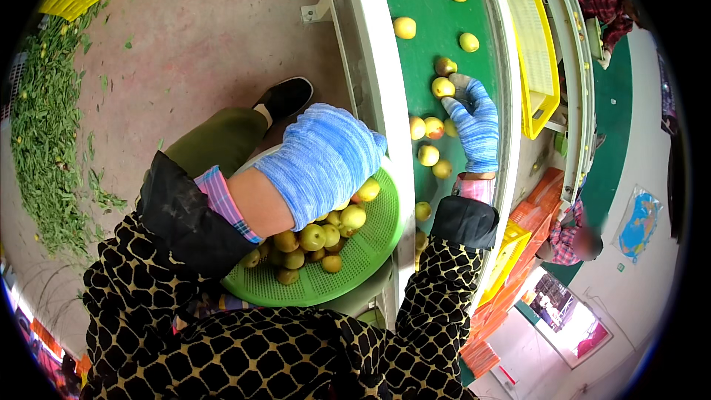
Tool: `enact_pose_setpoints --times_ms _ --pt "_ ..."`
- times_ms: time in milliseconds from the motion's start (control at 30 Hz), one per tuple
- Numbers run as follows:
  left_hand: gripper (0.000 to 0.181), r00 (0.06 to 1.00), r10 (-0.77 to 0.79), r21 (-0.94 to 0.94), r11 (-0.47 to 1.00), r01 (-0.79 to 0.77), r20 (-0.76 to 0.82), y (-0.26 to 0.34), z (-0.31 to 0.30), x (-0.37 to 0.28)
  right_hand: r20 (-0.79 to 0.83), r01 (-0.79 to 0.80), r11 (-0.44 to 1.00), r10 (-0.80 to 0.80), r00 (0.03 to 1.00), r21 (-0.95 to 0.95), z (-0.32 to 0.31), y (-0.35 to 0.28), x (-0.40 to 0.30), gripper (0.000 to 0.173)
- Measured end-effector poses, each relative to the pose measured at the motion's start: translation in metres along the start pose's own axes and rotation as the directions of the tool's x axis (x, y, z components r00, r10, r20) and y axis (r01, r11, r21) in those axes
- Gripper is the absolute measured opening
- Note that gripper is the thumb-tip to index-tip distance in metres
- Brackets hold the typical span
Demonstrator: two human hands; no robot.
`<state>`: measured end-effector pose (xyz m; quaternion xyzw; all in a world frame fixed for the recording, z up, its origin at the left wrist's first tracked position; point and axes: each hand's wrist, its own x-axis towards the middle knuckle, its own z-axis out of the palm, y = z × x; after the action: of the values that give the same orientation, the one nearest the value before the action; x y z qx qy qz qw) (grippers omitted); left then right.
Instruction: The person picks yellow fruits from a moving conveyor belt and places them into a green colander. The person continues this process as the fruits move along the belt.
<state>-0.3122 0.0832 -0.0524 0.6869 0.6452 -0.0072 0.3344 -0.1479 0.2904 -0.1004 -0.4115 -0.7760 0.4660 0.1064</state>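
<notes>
My left hand (pixel 325 161), in a blue striped knit glove, is over a green perforated plastic basket (pixel 383 222). Its fingers are hidden behind the back of the hand, so I cannot see whether they hold anything. Round yellow-green fruits (pixel 313 238), some browned, are heaped in the basket below it. My right hand (pixel 472 116), gloved alike, reaches over a green conveyor belt (pixel 427 55). Thumb and fingertips touch a yellow fruit (pixel 443 88) from its right side; whether they grip it is unclear. A reddish-brown fruit (pixel 445 66) lies just beyond, and several more are scattered along the belt.
The conveyor's white side rail (pixel 383 66) runs between basket and belt. Beyond the belt are a yellow crate (pixel 555 72), orange crates (pixel 527 222) and another line with a person (pixel 605 0) and a second person (pixel 569 239). Leaves (pixel 44 166) cover the floor at left.
</notes>
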Motion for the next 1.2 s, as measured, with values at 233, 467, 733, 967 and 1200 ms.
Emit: enact_pose_setpoints --times_ms 233,467,733,967,1200 --pt "0.022 1.000 -0.008 0.005 1.000 0.008 -0.026 0.001 0.004 0.001 0.051 0.066 0.978 -0.057 0.997 -0.197 0.008 -0.009 -0.006 0.038" --pt "0.023 1.000 -0.017 0.032 0.999 0.017 0.017 0.001 0.002 0.003 0.127 -0.132 0.717 0.061 0.990 0.685 -0.004 -0.010 -0.027 0.046" --pt "0.024 0.999 -0.026 0.076 0.997 0.024 0.030 0.002 0.001 0.005 0.364 -0.364 0.009 -0.071 0.929 0.931 0.001 -0.003 -0.050 0.038" --pt "0.024 0.999 -0.012 0.076 0.997 0.009 0.041 0.007 -0.006 0.012 0.283 -0.292 -0.109 -0.094 0.955 0.950 -0.001 -0.002 -0.063 0.042" --pt "0.024 0.997 -0.049 0.076 0.996 0.045 0.057 0.006 -0.003 0.011 0.099 -0.058 0.430 -0.073 0.992 0.901 0.015 -0.012 -0.072 0.044"
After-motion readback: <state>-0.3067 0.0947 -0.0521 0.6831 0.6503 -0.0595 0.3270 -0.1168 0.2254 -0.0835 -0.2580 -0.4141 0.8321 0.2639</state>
